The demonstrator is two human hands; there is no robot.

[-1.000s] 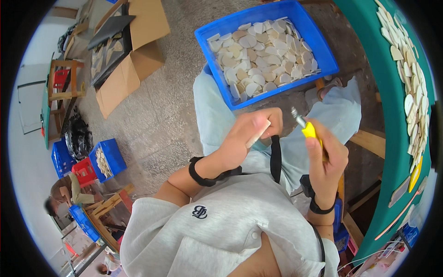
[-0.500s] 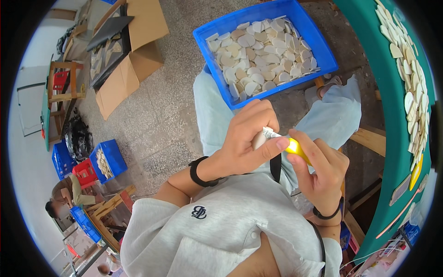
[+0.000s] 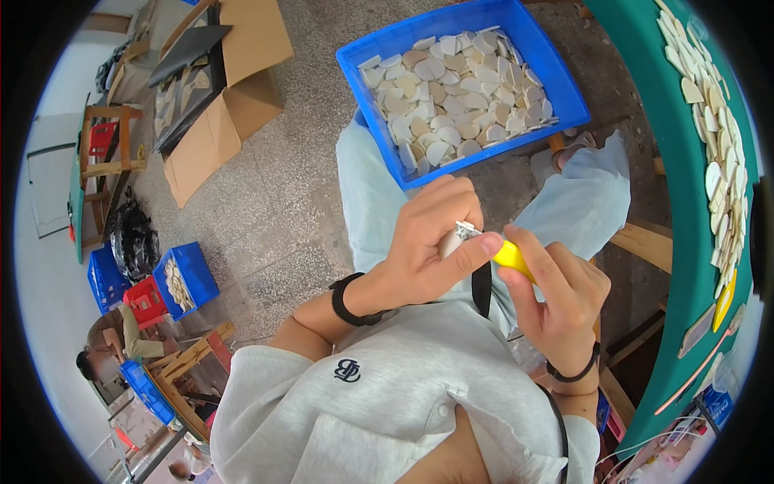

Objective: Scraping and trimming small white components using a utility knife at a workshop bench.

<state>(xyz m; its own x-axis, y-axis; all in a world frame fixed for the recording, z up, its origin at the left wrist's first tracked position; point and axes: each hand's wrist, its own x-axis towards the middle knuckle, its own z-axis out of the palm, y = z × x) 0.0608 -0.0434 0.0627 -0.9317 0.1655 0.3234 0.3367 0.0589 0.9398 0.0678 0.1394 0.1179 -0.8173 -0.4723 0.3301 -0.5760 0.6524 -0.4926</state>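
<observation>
Over my lap, my left hand (image 3: 435, 238) is closed round a small flat white piece (image 3: 449, 244), its thumb pointing to the right. My right hand (image 3: 562, 298) pinches a yellow-handled tool (image 3: 516, 260) between thumb and fingers. The handle's far end meets my left thumb tip. A silvery-white part (image 3: 465, 231) shows beside the white piece; whether it belongs to the tool or the piece I cannot tell. Beyond my hands, a blue bin (image 3: 484, 158) holds many similar flat white and beige pieces (image 3: 451, 97).
At the right stands a green-topped table (image 3: 657, 121) with a long row of white pieces (image 3: 726, 161), another yellow tool (image 3: 724, 302) and a dark flat slab (image 3: 697, 331). An open cardboard box (image 3: 205, 153) lies at the far left. Another person (image 3: 113, 339) sits beyond blue bins (image 3: 189, 278).
The yellow handle has tilted and shifted slightly down and left in my right hand. The silvery-white part shows more plainly beside the white piece. Both hands keep their grip.
</observation>
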